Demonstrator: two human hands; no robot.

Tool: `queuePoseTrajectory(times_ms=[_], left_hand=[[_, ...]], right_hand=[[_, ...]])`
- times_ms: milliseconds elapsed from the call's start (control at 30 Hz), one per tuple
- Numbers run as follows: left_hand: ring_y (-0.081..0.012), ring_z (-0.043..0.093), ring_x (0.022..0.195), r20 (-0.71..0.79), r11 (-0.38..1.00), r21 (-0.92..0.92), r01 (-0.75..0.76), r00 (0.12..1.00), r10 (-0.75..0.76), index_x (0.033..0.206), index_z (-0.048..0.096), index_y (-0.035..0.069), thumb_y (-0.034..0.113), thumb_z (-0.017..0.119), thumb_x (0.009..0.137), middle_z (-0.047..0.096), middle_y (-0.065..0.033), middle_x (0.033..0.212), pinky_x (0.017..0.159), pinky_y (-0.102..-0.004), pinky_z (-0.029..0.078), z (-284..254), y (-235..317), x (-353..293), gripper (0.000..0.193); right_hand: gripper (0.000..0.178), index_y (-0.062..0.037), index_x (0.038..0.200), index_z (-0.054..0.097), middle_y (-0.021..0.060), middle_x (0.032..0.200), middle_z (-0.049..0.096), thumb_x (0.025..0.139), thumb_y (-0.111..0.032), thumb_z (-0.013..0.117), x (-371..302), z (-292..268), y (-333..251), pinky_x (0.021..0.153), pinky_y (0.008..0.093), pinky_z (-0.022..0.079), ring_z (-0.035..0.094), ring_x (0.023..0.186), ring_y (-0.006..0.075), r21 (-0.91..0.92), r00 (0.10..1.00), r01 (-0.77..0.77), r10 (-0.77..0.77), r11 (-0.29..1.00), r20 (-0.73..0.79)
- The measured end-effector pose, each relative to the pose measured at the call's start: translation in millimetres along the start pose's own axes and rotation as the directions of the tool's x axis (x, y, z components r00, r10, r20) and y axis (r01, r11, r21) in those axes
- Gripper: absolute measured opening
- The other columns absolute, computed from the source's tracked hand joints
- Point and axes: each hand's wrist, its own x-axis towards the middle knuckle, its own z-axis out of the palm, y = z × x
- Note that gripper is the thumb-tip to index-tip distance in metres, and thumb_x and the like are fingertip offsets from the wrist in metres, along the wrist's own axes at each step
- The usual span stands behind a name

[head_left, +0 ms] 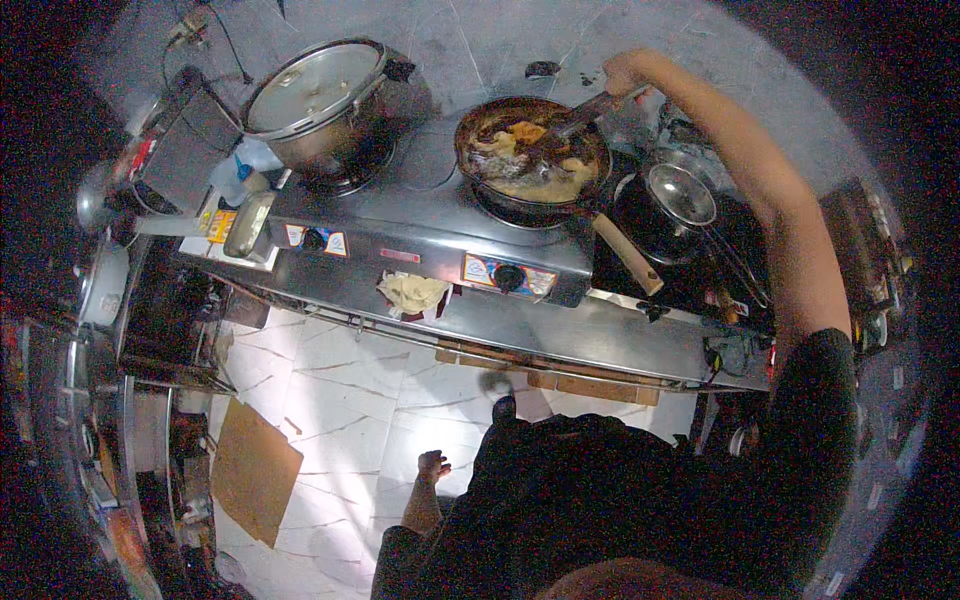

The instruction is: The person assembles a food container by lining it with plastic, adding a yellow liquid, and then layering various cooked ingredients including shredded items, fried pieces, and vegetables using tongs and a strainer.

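Note:
My right hand [625,72] is closed around the handle of a dark, flat spatula [578,120], with the arm stretched far forward. The spatula's lower end dips into a frying pan [470,120]. Pale, creamy food [555,180] with yellow-orange lumps lies in the pan, and its inner wall is stained brown. The pan's light-coloured handle [628,252] points toward me on the right, and neither hand touches it. Low beside my body, over the floor, hangs my left hand [432,464]. Its fingers are loosely bent and apart, with nothing visible in them.
A large lidded pot [325,105] stands left of the pan on the steel stove [430,225]. A black pan with a glass lid [682,193] is to the right. A crumpled cloth [415,293] hangs at the stove's front edge. Cardboard [255,470] lies on the tiled floor.

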Motion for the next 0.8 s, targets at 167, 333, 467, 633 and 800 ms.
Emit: queuePoseTrajectory(times_ms=[167, 333, 467, 633, 800], left_hand=[[-0.0309, 0.063, 0.062, -0.004, 1.0, -0.017, 0.003, 1.0, -0.003, 0.113, 0.05, 0.004, 0.016, 0.05, 0.085, 0.06, -0.0156, 0.092, 0.05, -0.0406, 0.055, -4.0, 7.1, 7.3, 0.031], [-0.0306, 0.063, 0.06, 0.059, 0.997, -0.07, -0.045, 0.997, 0.049, 0.112, 0.05, 0.004, 0.018, 0.053, 0.084, 0.06, -0.0173, 0.09, 0.05, -0.0418, 0.054, -9.3, 13.4, 19.6, 0.032], [-0.0311, 0.063, 0.061, 0.05, 0.996, -0.081, 0.048, 0.998, -0.044, 0.11, 0.051, 0.005, 0.021, 0.053, 0.084, 0.06, -0.017, 0.09, 0.053, -0.0431, 0.054, -4.9, 23.3, 31.4, 0.03], [-0.0311, 0.063, 0.06, 0.129, 0.999, -0.04, 0.013, 0.992, -0.008, 0.11, 0.051, 0.006, 0.02, 0.052, 0.085, 0.06, -0.0162, 0.091, 0.053, -0.0431, 0.054, -2.6, 33.9, 28.9, 0.029], [-0.0317, 0.062, 0.06, 0.175, 0.936, 0.207, -0.286, 0.952, 0.252, 0.11, 0.051, 0.007, 0.02, 0.054, 0.084, 0.06, -0.0153, 0.091, 0.052, -0.0439, 0.054, -1.9, 26.6, 41.3, 0.03]], right_hand=[[0.029, 0.0, 0.073, 0.064, 0.0114, 0.054, 0.058, 0.069, -0.029, 0.066, -0.1, 40.2, 9.1, 0.039, 0.0353, 0.046, 0.057, 0.044, 0.0216, 0.278, 0.987, -0.139, 0.111, 0.951, 0.113], [0.033, 0.0015, 0.072, 0.06, 0.0101, 0.053, 0.057, 0.07, -0.031, 0.065, -25.2, 54.5, 12.3, 0.038, 0.0336, 0.044, 0.054, 0.041, 0.0188, 0.32, 0.987, -0.12, 0.078, 0.94, 0.141], [0.037, 0.0004, 0.076, 0.06, 0.0083, 0.051, 0.055, 0.076, -0.037, 0.063, -47.7, 85.5, 36.8, 0.036, 0.033, 0.042, 0.052, 0.039, 0.0172, 0.452, 0.996, -0.059, 0.021, 0.89, 0.088], [0.043, 0.0017, 0.09, 0.061, 0.009, 0.049, 0.053, 0.078, -0.039, 0.064, -80.0, 113.3, 52.7, 0.036, 0.0319, 0.039, 0.05, 0.036, 0.0164, 0.584, 0.984, -0.135, 0.178, 0.8, -0.017], [0.059, 0.0003, 0.12, 0.05, 0.0075, 0.049, 0.05, 0.078, -0.038, 0.064, -119.8, 111.4, 28.0, 0.036, 0.0299, 0.037, 0.048, 0.036, 0.0147, 0.732, 0.964, -0.151, 0.263, 0.665, -0.039]])
